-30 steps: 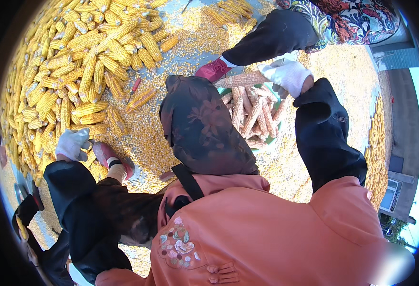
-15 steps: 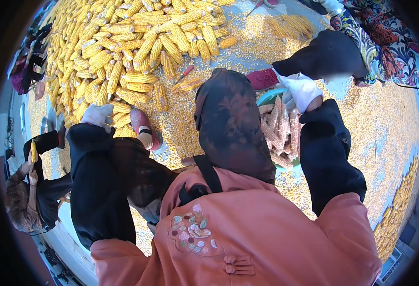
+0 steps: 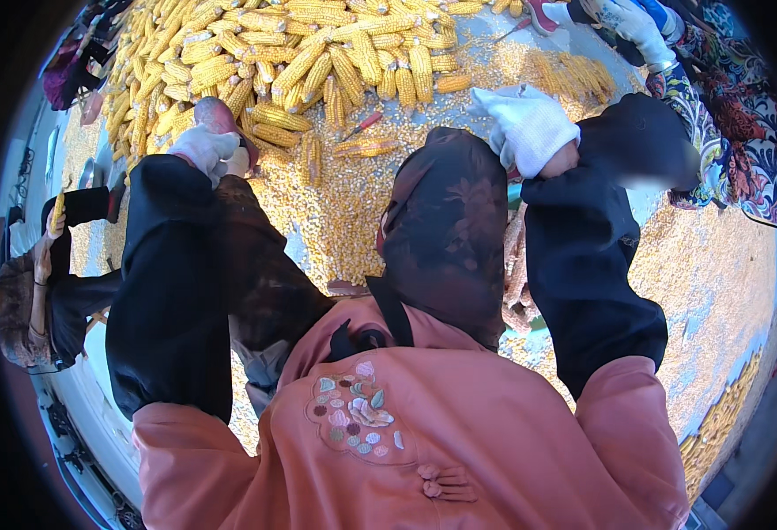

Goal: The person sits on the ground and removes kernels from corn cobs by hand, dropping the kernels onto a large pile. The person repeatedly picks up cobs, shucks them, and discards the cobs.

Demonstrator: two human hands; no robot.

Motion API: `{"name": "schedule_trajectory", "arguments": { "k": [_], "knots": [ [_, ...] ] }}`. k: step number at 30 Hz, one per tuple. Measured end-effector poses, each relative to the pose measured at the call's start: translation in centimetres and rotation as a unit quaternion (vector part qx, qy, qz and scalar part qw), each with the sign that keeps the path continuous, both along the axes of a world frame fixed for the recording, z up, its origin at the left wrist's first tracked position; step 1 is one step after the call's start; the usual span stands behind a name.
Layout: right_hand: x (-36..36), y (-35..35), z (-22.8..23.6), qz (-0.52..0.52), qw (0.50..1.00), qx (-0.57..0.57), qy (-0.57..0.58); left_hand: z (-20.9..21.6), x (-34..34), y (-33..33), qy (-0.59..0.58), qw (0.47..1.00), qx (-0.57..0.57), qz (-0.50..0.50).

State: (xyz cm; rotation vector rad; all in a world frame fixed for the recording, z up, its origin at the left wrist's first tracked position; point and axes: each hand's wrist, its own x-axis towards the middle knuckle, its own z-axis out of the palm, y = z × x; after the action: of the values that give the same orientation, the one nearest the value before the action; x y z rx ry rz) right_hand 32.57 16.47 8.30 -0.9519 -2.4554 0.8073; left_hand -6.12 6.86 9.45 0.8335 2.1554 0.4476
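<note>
My left hand (image 3: 205,150), in a white glove, is beside my reddish shoe (image 3: 219,117) at the near edge of a heap of yellow corn cobs (image 3: 305,71). Its fingers are curled; whatever they hold is hidden. My right hand (image 3: 530,132), also white-gloved, is raised beyond my knee with its fingers apart and nothing visible in them. Below its wrist, stripped reddish corn cobs (image 3: 516,274) lie in a green basin (image 3: 539,340), mostly covered by my knee and sleeve. A red-handled tool (image 3: 364,125) rests on loose kernels next to a partly shelled cob (image 3: 366,147).
Loose kernels (image 3: 697,256) cover the ground at right. A person in a patterned sleeve (image 3: 693,115) and white gloves works at the upper right, a dark-clad knee close to my right hand. Another person (image 3: 26,300) sits at far left holding a cob.
My right hand has moved from above the basin leftward and away from me. My left hand has moved forward and slightly right, to beside my shoe. The whole view has shifted too.
</note>
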Motion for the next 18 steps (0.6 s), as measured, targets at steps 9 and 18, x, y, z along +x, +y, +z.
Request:
{"name": "schedule_trajectory", "arguments": {
  "k": [9,18],
  "knots": [
    [-11.6,-0.2,-0.5,-0.014,0.996,-0.078,-0.035,-14.1,-0.8,4.2,0.331,0.725,-0.004,-0.604],
    [-17.4,-1.9,0.4,-0.062,0.955,-0.267,-0.114,-31.6,-2.4,1.6,0.254,0.888,-0.066,-0.377]
  ]
}}
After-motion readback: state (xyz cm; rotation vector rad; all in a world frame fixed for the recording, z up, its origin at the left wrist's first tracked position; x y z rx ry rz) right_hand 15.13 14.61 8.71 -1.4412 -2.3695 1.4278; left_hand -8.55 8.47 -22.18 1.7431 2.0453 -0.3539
